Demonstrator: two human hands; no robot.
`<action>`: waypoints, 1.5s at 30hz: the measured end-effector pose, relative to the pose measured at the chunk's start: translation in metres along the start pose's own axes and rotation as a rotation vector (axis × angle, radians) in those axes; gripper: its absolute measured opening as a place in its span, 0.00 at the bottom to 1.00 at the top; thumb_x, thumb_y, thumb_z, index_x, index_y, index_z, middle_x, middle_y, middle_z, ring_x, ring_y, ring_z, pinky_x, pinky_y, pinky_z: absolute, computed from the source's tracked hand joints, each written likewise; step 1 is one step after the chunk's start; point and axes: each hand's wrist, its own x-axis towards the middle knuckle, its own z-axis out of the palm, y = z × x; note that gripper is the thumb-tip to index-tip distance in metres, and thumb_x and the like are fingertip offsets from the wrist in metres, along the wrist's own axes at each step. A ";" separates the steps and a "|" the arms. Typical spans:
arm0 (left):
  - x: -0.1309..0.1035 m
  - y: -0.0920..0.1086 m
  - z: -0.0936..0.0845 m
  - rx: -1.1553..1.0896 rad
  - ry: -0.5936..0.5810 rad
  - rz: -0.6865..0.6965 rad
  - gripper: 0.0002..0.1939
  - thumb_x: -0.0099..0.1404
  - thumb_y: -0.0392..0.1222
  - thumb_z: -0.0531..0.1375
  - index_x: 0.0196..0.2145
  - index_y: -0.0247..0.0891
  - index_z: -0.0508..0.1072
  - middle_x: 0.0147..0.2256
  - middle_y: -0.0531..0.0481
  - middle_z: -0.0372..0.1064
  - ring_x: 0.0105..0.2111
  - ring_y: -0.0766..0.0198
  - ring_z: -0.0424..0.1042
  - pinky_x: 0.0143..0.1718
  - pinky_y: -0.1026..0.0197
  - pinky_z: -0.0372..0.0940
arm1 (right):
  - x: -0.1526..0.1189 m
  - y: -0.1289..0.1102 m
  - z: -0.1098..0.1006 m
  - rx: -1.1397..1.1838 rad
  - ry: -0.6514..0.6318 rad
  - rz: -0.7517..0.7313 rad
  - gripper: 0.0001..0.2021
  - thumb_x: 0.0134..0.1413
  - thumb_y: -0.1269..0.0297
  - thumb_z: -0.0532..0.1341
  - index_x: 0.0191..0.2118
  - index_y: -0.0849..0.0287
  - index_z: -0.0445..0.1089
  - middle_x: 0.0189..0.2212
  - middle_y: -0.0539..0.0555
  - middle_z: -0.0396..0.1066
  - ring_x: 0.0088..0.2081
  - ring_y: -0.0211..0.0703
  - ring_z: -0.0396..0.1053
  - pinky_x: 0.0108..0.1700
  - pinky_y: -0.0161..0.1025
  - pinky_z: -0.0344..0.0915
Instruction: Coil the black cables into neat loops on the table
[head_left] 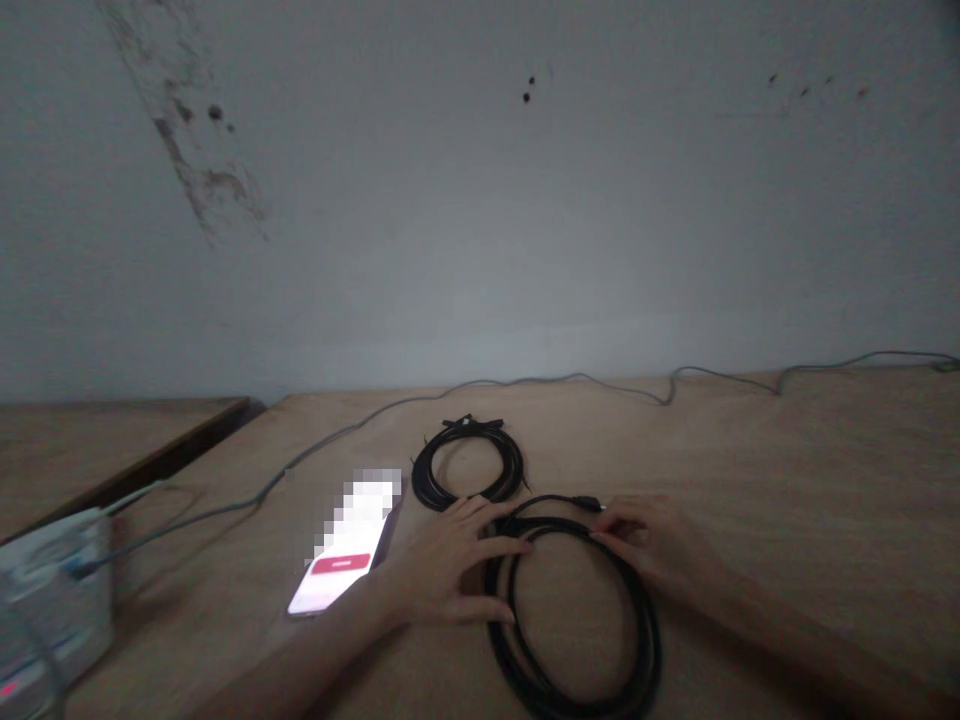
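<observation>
A large coil of black cable (649, 640) lies on the wooden table in front of me. My left hand (466, 562) rests over the coil's upper left side, fingers spread and touching the loops. At the coil's upper right, my right hand (646, 542) has its thumb and fingertips pinched together on the cable. A loose cable end with a black plug (588, 503) sticks out just beside the right fingertips. Behind my left hand lies a smaller coil of black cable (421, 478), bound at its top, with its lower edge close to the left fingers.
A phone (341, 565) with a lit screen lies left of my left hand. A white power strip (82, 590) with plugs sits at the left edge. A thin grey cord (330, 437) runs from it along the table's back, by the wall (480, 220).
</observation>
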 end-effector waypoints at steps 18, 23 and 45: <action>0.005 0.007 0.002 -0.049 0.060 -0.013 0.23 0.78 0.42 0.48 0.68 0.48 0.58 0.67 0.48 0.59 0.66 0.52 0.56 0.67 0.44 0.54 | -0.001 0.020 0.020 -0.156 0.067 -0.220 0.12 0.67 0.62 0.56 0.40 0.53 0.78 0.38 0.53 0.80 0.41 0.46 0.77 0.47 0.43 0.72; 0.006 0.012 -0.001 0.028 0.074 -0.007 0.22 0.76 0.47 0.53 0.64 0.47 0.64 0.63 0.44 0.64 0.59 0.48 0.63 0.61 0.42 0.59 | 0.001 0.016 0.019 -0.185 0.051 -0.213 0.12 0.68 0.63 0.55 0.40 0.53 0.77 0.39 0.54 0.80 0.41 0.48 0.77 0.47 0.44 0.71; 0.007 0.021 0.010 0.215 0.165 -0.131 0.22 0.67 0.44 0.57 0.57 0.37 0.71 0.51 0.37 0.73 0.51 0.43 0.70 0.58 0.38 0.63 | 0.000 -0.014 -0.017 0.016 -0.054 0.039 0.13 0.58 0.56 0.61 0.30 0.54 0.80 0.24 0.53 0.77 0.24 0.44 0.72 0.27 0.38 0.65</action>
